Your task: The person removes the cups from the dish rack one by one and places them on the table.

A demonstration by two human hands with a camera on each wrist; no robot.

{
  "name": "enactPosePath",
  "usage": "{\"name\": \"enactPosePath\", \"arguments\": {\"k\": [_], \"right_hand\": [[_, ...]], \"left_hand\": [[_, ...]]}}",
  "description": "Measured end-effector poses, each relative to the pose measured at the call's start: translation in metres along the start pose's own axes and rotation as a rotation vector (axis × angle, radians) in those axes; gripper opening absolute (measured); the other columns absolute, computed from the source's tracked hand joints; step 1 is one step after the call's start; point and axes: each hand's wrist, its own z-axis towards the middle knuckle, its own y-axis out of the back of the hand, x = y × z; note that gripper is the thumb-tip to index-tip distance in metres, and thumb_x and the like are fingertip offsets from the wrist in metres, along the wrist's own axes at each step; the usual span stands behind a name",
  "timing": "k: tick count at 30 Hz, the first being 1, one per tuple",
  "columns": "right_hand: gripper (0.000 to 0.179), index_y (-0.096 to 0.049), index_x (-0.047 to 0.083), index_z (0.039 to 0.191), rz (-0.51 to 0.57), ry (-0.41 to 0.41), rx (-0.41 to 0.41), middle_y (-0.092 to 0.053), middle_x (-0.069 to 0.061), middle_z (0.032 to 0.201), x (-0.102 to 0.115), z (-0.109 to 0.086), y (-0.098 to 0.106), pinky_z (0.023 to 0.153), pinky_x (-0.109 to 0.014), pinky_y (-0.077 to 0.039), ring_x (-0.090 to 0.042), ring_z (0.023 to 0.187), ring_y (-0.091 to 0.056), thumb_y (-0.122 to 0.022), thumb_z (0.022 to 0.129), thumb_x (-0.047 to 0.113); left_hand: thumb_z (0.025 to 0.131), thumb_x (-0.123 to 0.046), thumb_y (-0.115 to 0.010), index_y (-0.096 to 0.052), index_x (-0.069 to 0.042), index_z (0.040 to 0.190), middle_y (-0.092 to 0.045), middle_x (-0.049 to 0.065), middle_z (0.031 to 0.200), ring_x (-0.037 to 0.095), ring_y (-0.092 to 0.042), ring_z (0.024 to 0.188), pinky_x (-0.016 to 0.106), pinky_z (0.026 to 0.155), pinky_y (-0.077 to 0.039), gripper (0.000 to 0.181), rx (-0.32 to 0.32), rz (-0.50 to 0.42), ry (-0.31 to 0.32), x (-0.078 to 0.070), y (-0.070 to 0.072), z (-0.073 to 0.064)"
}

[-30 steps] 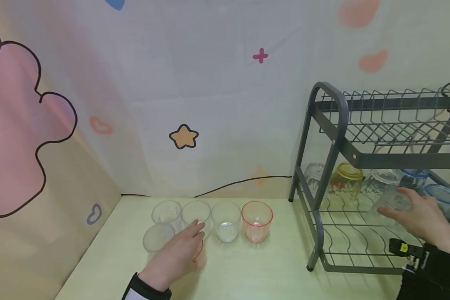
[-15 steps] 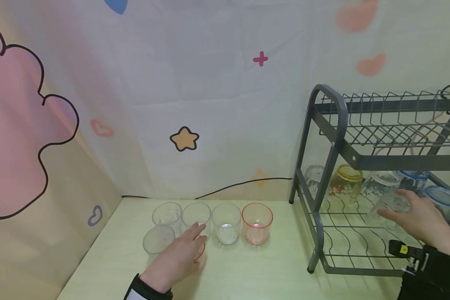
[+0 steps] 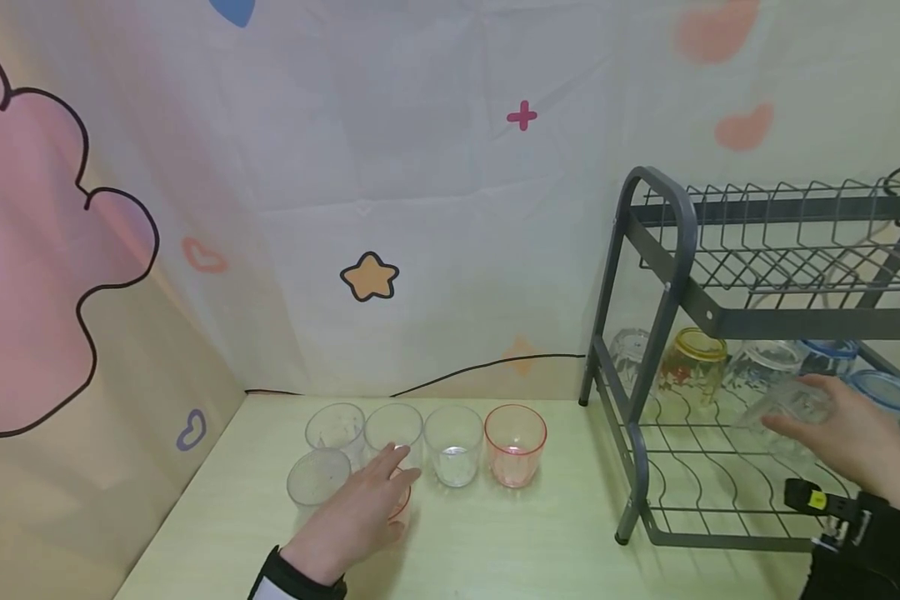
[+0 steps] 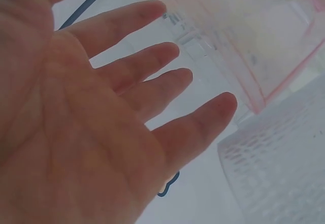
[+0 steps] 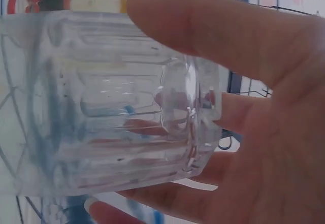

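Observation:
My right hand (image 3: 858, 437) holds a clear ribbed glass tumbler (image 5: 111, 107) over the lower shelf of the dish rack. The thumb is on one side and the fingers on the other, near the thick base; the tumbler is tilted, mouth down. Whether its rim touches the wires cannot be told. My left hand (image 3: 356, 512), fingers extended, is over the table beside a red-rimmed glass (image 3: 401, 505), which it partly hides. The left palm (image 4: 76, 132) holds nothing. A frosted-looking glass (image 3: 318, 477) stands left of this hand, and a clear glass (image 3: 392, 425) just behind it.
The two-tier grey rack (image 3: 663, 308) stands at the right. Upside-down glasses line its lower shelf, including a yellow one (image 3: 693, 362) and a blue-rimmed one (image 3: 887, 396). Other glasses stand in the back row, with a red-rimmed one (image 3: 515, 446) at its right end.
My right hand and its tumbler have shifted slightly to the right and the tumbler leans a little more. My left hand has stayed almost still.

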Motion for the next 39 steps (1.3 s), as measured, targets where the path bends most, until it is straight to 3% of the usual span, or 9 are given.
{"name": "enactPosePath", "arguments": {"k": [4, 9, 14, 20, 28, 35, 38, 39], "right_hand": [[0.096, -0.018, -0.022, 0.140, 0.011, -0.004, -0.043, -0.033, -0.050, 0.122, 0.006, -0.004, 0.004, 0.069, -0.067, -0.043, -0.062, 0.092, -0.048, -0.059, 0.094, 0.051], [0.096, -0.013, -0.017, 0.146, 0.054, -0.019, -0.091, -0.024, -0.049, 0.135, 0.019, -0.012, 0.011, 0.079, -0.075, -0.034, -0.067, 0.107, -0.034, -0.060, 0.094, 0.049], [0.096, -0.012, -0.011, 0.149, 0.085, -0.044, -0.140, -0.019, -0.046, 0.141, 0.034, -0.021, 0.019, 0.084, -0.077, -0.029, -0.068, 0.115, -0.027, -0.062, 0.093, 0.049], [0.099, -0.012, -0.003, 0.153, 0.097, -0.088, -0.189, -0.020, -0.043, 0.144, 0.051, -0.031, 0.024, 0.079, -0.074, -0.035, -0.067, 0.113, -0.032, -0.063, 0.090, 0.055], [0.095, -0.020, -0.001, 0.153, 0.123, 0.028, -0.173, -0.030, -0.043, 0.139, 0.069, -0.037, 0.027, 0.077, -0.074, -0.034, -0.065, 0.112, -0.033, -0.065, 0.089, 0.053], [0.086, -0.022, -0.001, 0.152, 0.248, 0.113, -0.120, -0.035, -0.039, 0.139, 0.070, -0.044, 0.026, 0.078, -0.078, -0.032, -0.065, 0.118, -0.034, -0.067, 0.092, 0.041], [0.078, -0.026, -0.002, 0.149, 0.297, 0.163, -0.087, -0.037, -0.039, 0.136, 0.069, -0.046, 0.024, 0.076, -0.075, -0.036, -0.064, 0.115, -0.039, -0.068, 0.093, 0.032], [0.075, -0.027, -0.003, 0.148, 0.307, 0.184, -0.082, -0.038, -0.038, 0.136, 0.069, -0.047, 0.023, 0.075, -0.068, -0.043, -0.062, 0.113, -0.041, -0.069, 0.093, 0.029]], "left_hand": [[0.076, -0.004, -0.079, -0.061, -0.001, 0.125, -0.048, 0.022, 0.140, 0.041, -0.040, 0.133, 0.054, 0.100, -0.042, 0.053, -0.032, -0.007, -0.011, 0.001, 0.000, 0.001], [0.080, -0.009, -0.077, -0.061, -0.003, 0.126, -0.050, 0.020, 0.138, 0.038, -0.042, 0.133, 0.051, 0.100, -0.043, 0.049, -0.076, -0.007, -0.035, -0.001, 0.002, 0.003], [0.083, -0.013, -0.076, -0.060, -0.006, 0.129, -0.049, 0.019, 0.140, 0.036, -0.041, 0.134, 0.051, 0.100, -0.044, 0.049, -0.065, -0.037, -0.028, -0.009, 0.011, 0.007], [0.090, -0.023, -0.071, -0.057, -0.012, 0.135, -0.049, 0.013, 0.140, 0.030, -0.048, 0.128, 0.044, 0.101, -0.044, 0.049, -0.043, -0.102, -0.011, -0.025, 0.022, 0.021], [0.094, -0.029, -0.066, -0.053, -0.014, 0.140, -0.050, 0.004, 0.140, 0.021, -0.051, 0.125, 0.037, 0.101, -0.044, 0.050, -0.017, -0.174, -0.001, -0.041, 0.030, 0.035], [0.095, -0.028, -0.064, -0.051, -0.013, 0.141, -0.051, 0.003, 0.139, 0.019, -0.049, 0.127, 0.037, 0.104, -0.041, 0.050, -0.040, -0.243, -0.026, -0.050, 0.036, 0.049], [0.096, -0.028, -0.063, -0.051, -0.012, 0.141, -0.051, 0.004, 0.140, 0.019, -0.048, 0.128, 0.037, 0.105, -0.040, 0.049, -0.046, -0.274, -0.028, -0.052, 0.038, 0.054], [0.096, -0.027, -0.063, -0.051, -0.012, 0.141, -0.051, 0.004, 0.140, 0.019, -0.048, 0.128, 0.037, 0.105, -0.040, 0.049, -0.048, -0.285, -0.029, -0.053, 0.038, 0.056]]}}
